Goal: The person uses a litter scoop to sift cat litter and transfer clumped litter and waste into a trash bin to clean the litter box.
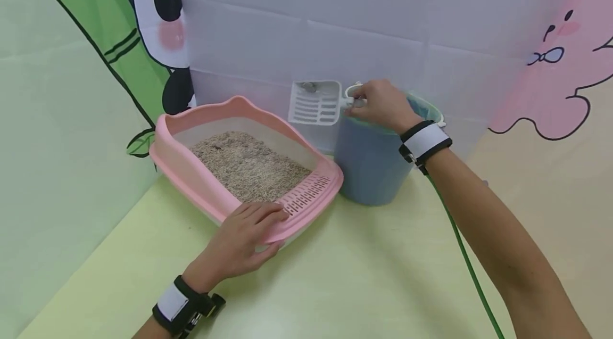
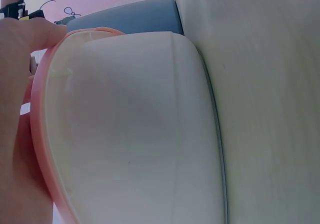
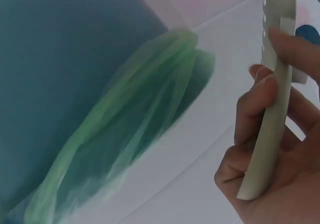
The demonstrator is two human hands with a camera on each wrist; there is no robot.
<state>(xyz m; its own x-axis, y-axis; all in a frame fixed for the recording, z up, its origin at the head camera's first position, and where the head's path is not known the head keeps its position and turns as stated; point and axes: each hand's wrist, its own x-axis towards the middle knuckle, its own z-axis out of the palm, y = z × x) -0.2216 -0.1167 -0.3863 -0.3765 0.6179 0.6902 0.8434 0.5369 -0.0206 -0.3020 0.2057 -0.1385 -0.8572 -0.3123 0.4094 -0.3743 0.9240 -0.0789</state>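
Observation:
My right hand (image 1: 383, 107) grips the handle of a white slotted litter scoop (image 3: 272, 134), held up at the bin's left rim. A small greyish clump (image 1: 308, 87) lies at the far end of the scoop's head. With my left hand (image 1: 239, 246) I hold the front rim of a pink and white litter box (image 1: 208, 182), fingers over the top and thumb on the outer side. Grainy beige litter (image 1: 254, 166) fills the box's bottom. A blue bin (image 1: 371, 168) stands right of the box, below my right hand.
A thin green bag (image 3: 135, 129) lines the bin and folds over its rim. Behind stands a wall covering (image 1: 364, 14) with cartoon figures. The pale yellow-green surface (image 1: 364, 275) spreads in front of the box. A green cable (image 1: 464, 248) trails from my right wrist.

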